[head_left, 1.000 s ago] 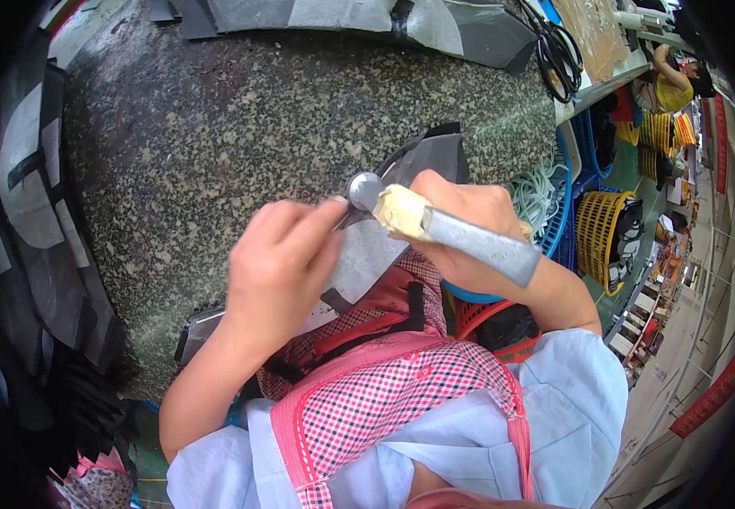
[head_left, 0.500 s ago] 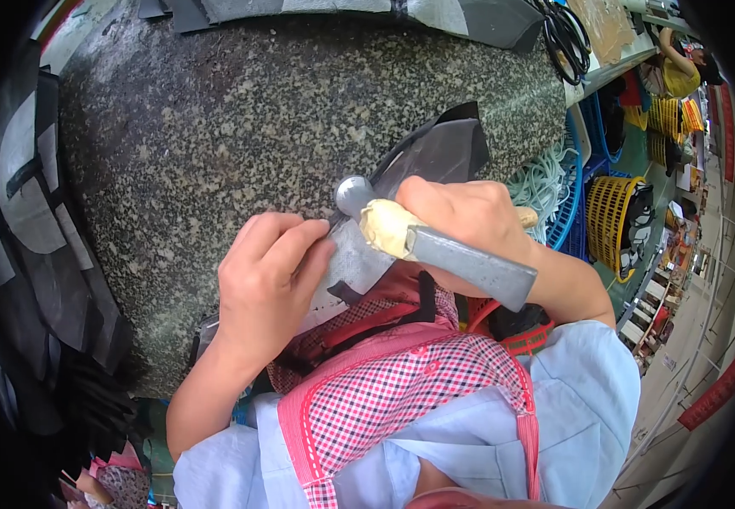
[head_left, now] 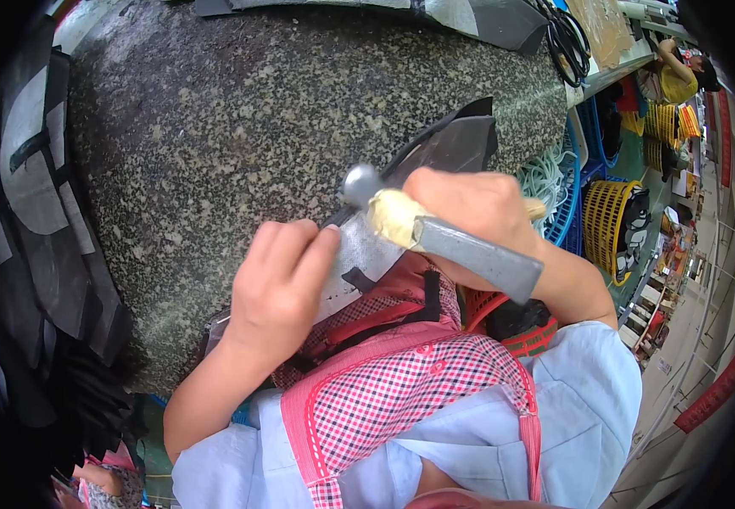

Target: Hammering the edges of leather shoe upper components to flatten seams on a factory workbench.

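My right hand (head_left: 473, 216) is wrapped round the wooden handle of a hammer (head_left: 479, 259). Pale yellow wrapping covers the middle of its head, and the rounded metal end is over the edge of a dark sheet piece (head_left: 456, 146). That piece, black and grey with a light grey woven-looking backing, lies along the front of the speckled stone slab (head_left: 215, 144). My left hand (head_left: 281, 280) is closed with its fingertips pressed on the piece's edge, just left of the hammer. Whether the hammer touches the piece I cannot tell.
Stacked black and grey pieces (head_left: 45, 195) hang at the left; more (head_left: 486, 21) lie along the slab's far edge. Black cable (head_left: 567, 42) coils at the far right. White cords (head_left: 545, 178) fill a blue basket, near a yellow basket (head_left: 609, 220). Other people are in the background.
The hammer and my right hand have shifted slightly. My left hand has slid a little to the right along the piece, which has moved slightly right too.
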Motion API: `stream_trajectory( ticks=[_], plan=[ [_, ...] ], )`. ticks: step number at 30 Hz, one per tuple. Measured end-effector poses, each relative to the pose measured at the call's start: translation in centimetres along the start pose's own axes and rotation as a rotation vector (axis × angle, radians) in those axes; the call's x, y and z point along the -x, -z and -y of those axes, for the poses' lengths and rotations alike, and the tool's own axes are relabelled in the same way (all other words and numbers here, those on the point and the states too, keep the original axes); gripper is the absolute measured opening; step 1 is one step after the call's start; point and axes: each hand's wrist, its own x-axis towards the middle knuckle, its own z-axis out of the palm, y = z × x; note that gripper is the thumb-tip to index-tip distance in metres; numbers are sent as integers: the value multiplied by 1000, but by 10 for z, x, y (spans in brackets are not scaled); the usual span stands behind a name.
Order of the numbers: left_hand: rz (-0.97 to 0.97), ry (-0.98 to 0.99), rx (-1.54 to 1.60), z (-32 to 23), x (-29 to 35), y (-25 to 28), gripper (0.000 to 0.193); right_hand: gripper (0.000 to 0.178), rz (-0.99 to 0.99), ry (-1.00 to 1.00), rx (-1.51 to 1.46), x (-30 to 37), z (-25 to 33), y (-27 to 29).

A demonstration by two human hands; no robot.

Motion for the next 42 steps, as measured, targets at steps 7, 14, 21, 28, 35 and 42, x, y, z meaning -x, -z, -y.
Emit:
stream_trajectory(
  ticks=[7, 14, 21, 28, 35, 42],
  plan=[
    [-20, 73, 78, 4, 10, 8, 28, 23, 50, -1, -7, 4, 17, -12],
    [-49, -151, -434, -2, 25, 6, 21, 24, -39, 112, -79, 1, 25, -7],
    [-66, -52, -360, 3, 47, 14, 19, 22, 80, 68, -11, -2, 29, -15],
    [-55, -16, -264, 12, 52, 24, 15, 30, 155, 55, 18, -7, 38, -21],
    [-65, -44, -160, 11, 55, 28, 21, 26, 302, 29, 82, -6, 60, -23],
    [-116, -104, -39, 13, 35, -1, 22, 17, -64, 57, 134, -12, 52, 17]
  ],
)
